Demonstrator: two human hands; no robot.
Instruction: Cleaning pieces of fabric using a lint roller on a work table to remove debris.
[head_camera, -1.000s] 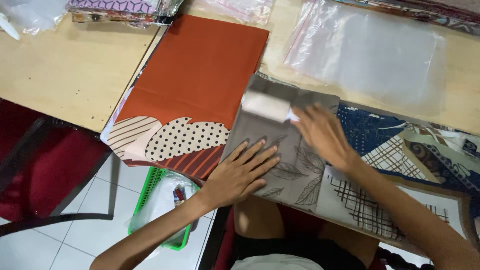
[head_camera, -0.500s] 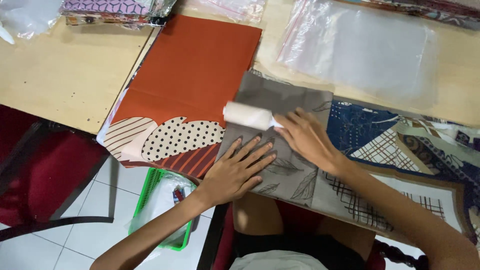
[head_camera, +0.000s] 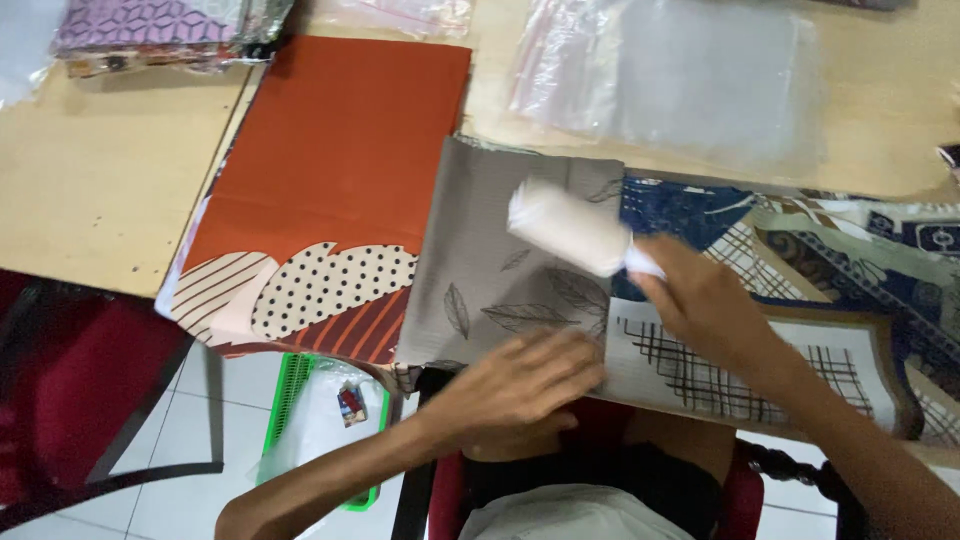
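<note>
1. Right hand (head_camera: 705, 305) is closed around the handle of a white lint roller (head_camera: 570, 228), which sits on the grey leaf cloth (head_camera: 500, 270).
2. Left hand (head_camera: 520, 385) lies flat with fingers spread, pressing the cloth's near edge.
3. It looks like the rolling step; the next roll needs the cloth kept flat.
4. That cloth looks smooth, on the table (head_camera: 90, 190) beside an orange cloth (head_camera: 340, 150).

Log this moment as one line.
right hand: holds lint roller on grey leaf fabric | left hand: flat on fabric edge
</note>
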